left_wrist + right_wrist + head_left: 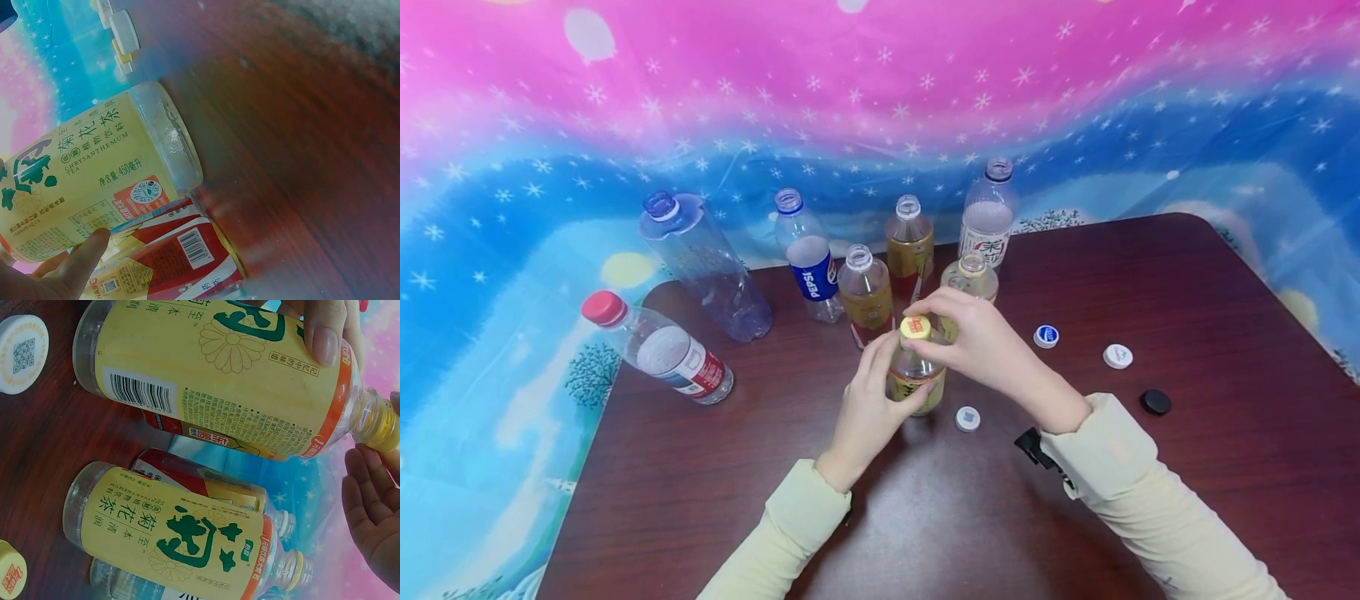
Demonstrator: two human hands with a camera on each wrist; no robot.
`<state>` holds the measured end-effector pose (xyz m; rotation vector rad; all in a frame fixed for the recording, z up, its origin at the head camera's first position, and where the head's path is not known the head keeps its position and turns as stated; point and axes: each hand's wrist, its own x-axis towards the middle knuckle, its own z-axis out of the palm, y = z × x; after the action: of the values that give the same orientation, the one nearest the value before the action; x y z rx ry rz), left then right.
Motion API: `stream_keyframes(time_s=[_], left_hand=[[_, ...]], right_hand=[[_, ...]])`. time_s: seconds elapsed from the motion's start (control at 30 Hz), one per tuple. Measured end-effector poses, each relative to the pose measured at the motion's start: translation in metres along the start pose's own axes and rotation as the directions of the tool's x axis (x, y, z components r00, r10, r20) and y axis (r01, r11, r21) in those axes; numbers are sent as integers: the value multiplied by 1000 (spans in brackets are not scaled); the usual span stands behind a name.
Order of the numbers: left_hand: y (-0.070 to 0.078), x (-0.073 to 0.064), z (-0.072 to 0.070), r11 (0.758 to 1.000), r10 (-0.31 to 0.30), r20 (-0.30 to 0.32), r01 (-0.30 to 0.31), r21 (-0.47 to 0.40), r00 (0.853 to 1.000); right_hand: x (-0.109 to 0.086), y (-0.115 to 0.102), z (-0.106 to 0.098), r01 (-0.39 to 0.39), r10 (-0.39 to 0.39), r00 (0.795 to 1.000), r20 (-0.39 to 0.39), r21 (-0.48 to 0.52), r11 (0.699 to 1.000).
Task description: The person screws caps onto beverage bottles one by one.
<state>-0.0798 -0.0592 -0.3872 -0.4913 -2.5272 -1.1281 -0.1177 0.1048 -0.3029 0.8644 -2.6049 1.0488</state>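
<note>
In the head view, a yellow-labelled bottle is held around its body by the left grip, while its yellow cap is pinched between thumb and fingers by the right grip. The bottle is held upright between the two grips. On the worktop, a QR-code cap is laid just beside the bottle, below the right grip. Farther to the right of that grip, a blue cap, a white cap and a black cap are spread. Beyond the grips, a Pepsi bottle, two gold-labelled bottles and a white-labelled bottle are stood with open necks. To the left of the left grip, a red-capped bottle and a large blue-tinted bottle are placed.

In the left wrist view, "CHRYSANTHEMUM TEA" can be read on the held bottle, above a fingertip of the left grip; a red-and-gold label is seen just past it.

In the right wrist view, the label is pressed by the left thumb, and the yellow cap is seen at the neck, touched by the right grip. Near the held bottle, a second chrysanthemum bottle is stood with its neck open, and a loose yellow cap is laid near its base.
</note>
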Motion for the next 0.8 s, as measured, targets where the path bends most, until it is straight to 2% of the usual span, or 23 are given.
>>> stream_keyframes(time_s=[0.23,0.57,0.8], left_hand=[[0,0,0,1000,5,5,-5,-8,1000],[0,0,-1,1000,-9,14,9,-24,1000],[1,0,-1,1000,-8,13,8,-26,1000]], right_hand=[[2,1,1,-26,26,1000,0,24,999],[-2,4,-7,-13,4,988,155,55,998],[-1,6,-11,11,-18,987,161,46,999]])
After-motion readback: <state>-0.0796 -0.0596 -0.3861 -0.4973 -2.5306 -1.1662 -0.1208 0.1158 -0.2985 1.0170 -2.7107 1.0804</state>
